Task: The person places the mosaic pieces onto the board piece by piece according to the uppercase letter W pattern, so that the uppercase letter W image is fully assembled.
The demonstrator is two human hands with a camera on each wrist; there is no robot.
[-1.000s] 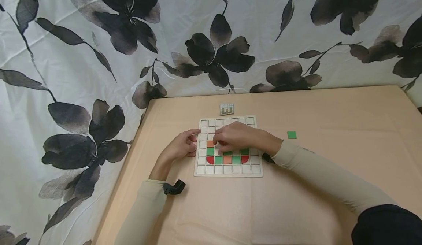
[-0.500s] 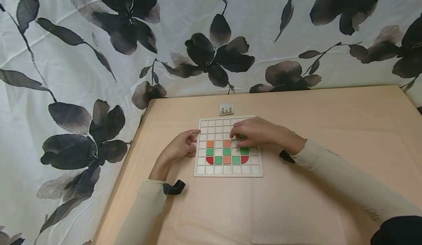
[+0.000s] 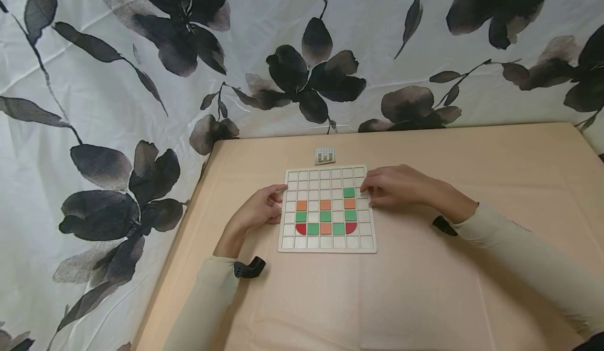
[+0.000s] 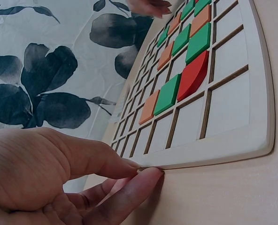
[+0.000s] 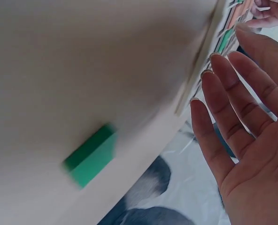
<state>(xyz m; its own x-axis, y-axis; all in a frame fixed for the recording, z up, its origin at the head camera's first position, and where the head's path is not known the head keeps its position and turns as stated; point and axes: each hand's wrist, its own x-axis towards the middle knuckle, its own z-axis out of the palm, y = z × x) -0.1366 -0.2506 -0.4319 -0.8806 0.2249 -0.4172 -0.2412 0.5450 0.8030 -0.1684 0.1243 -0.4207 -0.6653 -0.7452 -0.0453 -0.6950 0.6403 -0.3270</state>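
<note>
A pale grid board (image 3: 313, 243) lies on the table, with green, orange and red tiles in several cells. Rounded red pieces (image 4: 193, 77) sit at both ends of the lowest filled row. At the board's left edge, my left hand (image 3: 257, 208) pinches the rim between thumb and finger, as the left wrist view shows. My right hand (image 3: 401, 185) hovers at the right edge, fingers loosely extended and nothing in them. A green tile (image 3: 349, 192) tops the right-hand column, near its fingertips. One loose green tile (image 5: 91, 154) lies on the table, hidden behind the right hand in the head view.
A small card with a printed grid (image 3: 324, 156) stands just behind the board. Past the table's far and left edges hangs a white cloth (image 3: 255, 4) with dark flowers. Black wrist cameras (image 3: 249, 268) are strapped to both arms.
My right hand has moved right across the board to its right edge, uncovering the middle and right tile columns. It now covers the loose green tile. My left hand has stayed at the rim.
</note>
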